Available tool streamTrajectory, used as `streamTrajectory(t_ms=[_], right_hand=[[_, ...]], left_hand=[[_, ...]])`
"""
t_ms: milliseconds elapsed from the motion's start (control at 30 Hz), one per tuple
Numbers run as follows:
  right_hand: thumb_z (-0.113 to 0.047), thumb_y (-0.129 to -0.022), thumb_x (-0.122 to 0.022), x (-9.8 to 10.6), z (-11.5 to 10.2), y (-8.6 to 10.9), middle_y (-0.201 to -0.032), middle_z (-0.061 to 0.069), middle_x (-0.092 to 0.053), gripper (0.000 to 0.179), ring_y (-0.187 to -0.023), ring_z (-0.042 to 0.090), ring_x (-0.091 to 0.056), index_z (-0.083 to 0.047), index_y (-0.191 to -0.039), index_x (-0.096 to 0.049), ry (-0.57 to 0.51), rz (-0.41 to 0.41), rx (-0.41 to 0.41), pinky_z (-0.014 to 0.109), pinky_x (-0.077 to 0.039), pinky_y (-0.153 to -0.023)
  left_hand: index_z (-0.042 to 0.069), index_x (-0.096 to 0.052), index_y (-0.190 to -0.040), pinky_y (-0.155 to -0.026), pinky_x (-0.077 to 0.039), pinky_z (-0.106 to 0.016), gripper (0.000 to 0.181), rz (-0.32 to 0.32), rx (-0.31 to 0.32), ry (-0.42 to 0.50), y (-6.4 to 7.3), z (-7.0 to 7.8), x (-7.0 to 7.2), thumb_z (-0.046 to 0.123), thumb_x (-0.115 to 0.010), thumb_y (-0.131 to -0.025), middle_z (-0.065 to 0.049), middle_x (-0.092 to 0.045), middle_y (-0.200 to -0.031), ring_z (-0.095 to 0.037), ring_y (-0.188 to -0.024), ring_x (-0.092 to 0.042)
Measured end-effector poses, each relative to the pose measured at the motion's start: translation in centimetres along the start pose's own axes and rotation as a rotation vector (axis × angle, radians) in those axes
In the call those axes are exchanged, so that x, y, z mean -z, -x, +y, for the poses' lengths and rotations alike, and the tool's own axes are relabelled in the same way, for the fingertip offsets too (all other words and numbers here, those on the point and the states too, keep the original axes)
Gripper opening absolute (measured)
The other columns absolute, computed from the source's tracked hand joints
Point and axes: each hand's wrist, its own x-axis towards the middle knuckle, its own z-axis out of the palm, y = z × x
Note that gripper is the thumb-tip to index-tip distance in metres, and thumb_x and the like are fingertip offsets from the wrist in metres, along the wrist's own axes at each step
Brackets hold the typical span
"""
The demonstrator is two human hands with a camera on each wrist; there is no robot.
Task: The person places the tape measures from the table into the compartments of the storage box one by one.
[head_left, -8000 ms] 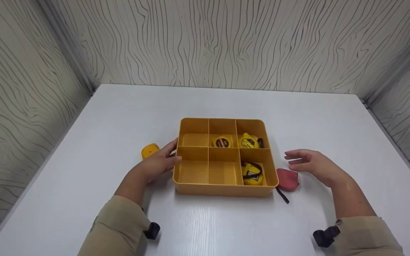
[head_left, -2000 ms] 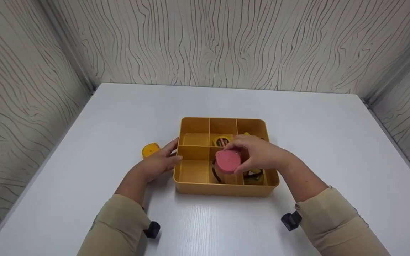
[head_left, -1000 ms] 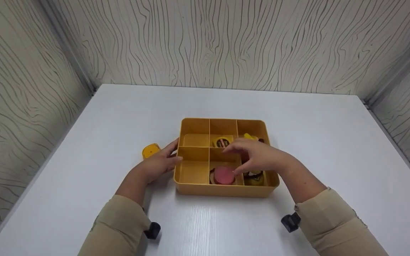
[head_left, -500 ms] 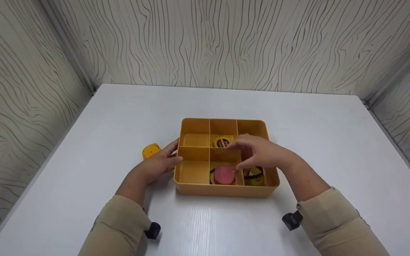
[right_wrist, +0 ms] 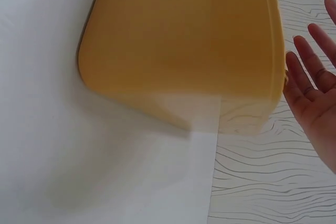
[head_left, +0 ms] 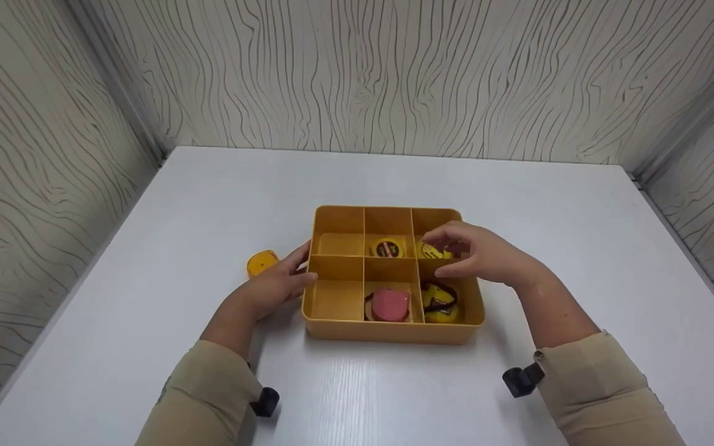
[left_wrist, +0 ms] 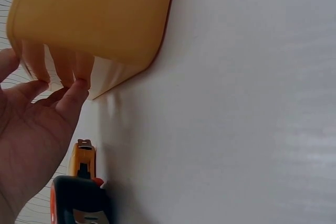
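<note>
My left hand (head_left: 273, 288) holds the left wall of an amber plastic box (head_left: 388, 331), thumb over the rim and fingertips against the outside. Two rows of three compartments divide the box. A pink tape measure (head_left: 390, 305) with a dark strap lies in the front middle one. Yellow tape measures sit in the back middle (head_left: 388, 248), the front right (head_left: 440, 310) and the back right, the last partly covered by my right hand (head_left: 487, 251). That hand hovers over the box's right side with fingers spread and nothing held.
Left of the box, by my left hand, an orange tape measure (head_left: 261, 262) lies on the white table (head_left: 357, 396). A dark tape measure (left_wrist: 81, 200) shows nearer in the left wrist view, hidden under my arm in the head view. Patterned walls (head_left: 357, 74) enclose the table.
My right hand lifted the pink tape measure from the table right of the box, set it in the front middle compartment, released it and moved up and right. My left hand stayed.
</note>
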Motion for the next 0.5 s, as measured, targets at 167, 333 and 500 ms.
streamTrajectory(t_ms=[167,333,500], right_hand=[[-0.023,-0.076,-0.074,0.9,1.1,0.8,-0.119,0.005,-0.053,0.046,-0.111,0.027,-0.048,-0.013,-0.118,-0.056,-0.036,0.058,-0.028,0.047,-0.038,-0.099],[-0.026,-0.076,-0.075,1.3,2.2,1.5,-0.126,0.010,-0.050,0.050,-0.116,0.030,-0.046,-0.015,-0.120,-0.055,-0.073,0.115,-0.137,0.047,-0.040,-0.097],[-0.039,-0.075,-0.073,1.0,3.7,1.9,-0.129,0.010,-0.048,0.061,-0.119,0.029,-0.045,-0.016,-0.126,-0.050,-0.080,0.186,-0.275,0.046,-0.043,-0.095]], left_hand=[[0.047,-0.021,-0.141,-0.106,-0.030,-0.040,0.067,-0.006,-0.006,-0.001,0.0,0.0,0.1,0.035,-0.059,-0.088,0.013,-0.019,-0.150,-0.013,-0.135,-0.025],[0.045,-0.021,-0.141,-0.105,-0.032,-0.038,0.067,-0.009,-0.014,0.017,0.0,-0.2,0.1,0.036,-0.060,-0.087,0.012,-0.019,-0.150,-0.012,-0.134,-0.027],[0.044,-0.021,-0.142,-0.105,-0.033,-0.038,0.067,-0.011,-0.021,0.026,0.0,-0.2,0.1,0.035,-0.060,-0.087,0.012,-0.019,-0.150,-0.012,-0.134,-0.027]])
